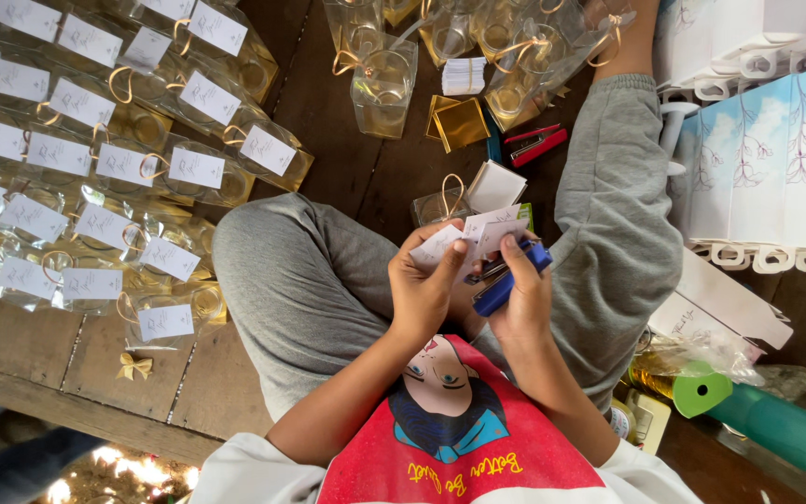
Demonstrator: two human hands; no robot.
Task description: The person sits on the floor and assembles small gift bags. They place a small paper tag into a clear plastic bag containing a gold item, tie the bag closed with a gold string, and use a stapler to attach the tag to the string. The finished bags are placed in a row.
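Hands: the left hand (424,285) pinches a small fan of white paper tags (471,235) between thumb and fingers; the right hand (522,294) is closed around a blue stapler (507,280), its nose touching the tags.
Tags: held above the lap, between the person's crossed knees in grey trousers (310,280), over the dark wooden floor (328,103).
Risk, fingers: the left thumb lies just beside the stapler's mouth; a squeeze with the thumb so close could, I judge, nip it.
Risk, tags: the fan is loosely held; a shift of grip could drop tags into the lap or between the floorboards.
Risk, knees: a clear gift bag (440,203) with a gold loop stands just ahead of the hands; a knee moving outward could tip it.
Left edge: rows of finished tagged bags (95,168) fill the floor on that side to the plank edge; little free room.
Right edge: stacked white and blue boxes (767,159) stand near the right knee, a green roll (776,425) below them.
Ahead: a red stapler (535,145), gold card (461,121) and more clear bags (382,89) crowd the floor.
Open room: mainly the dark strip of floor between the left knee and the bags ahead.
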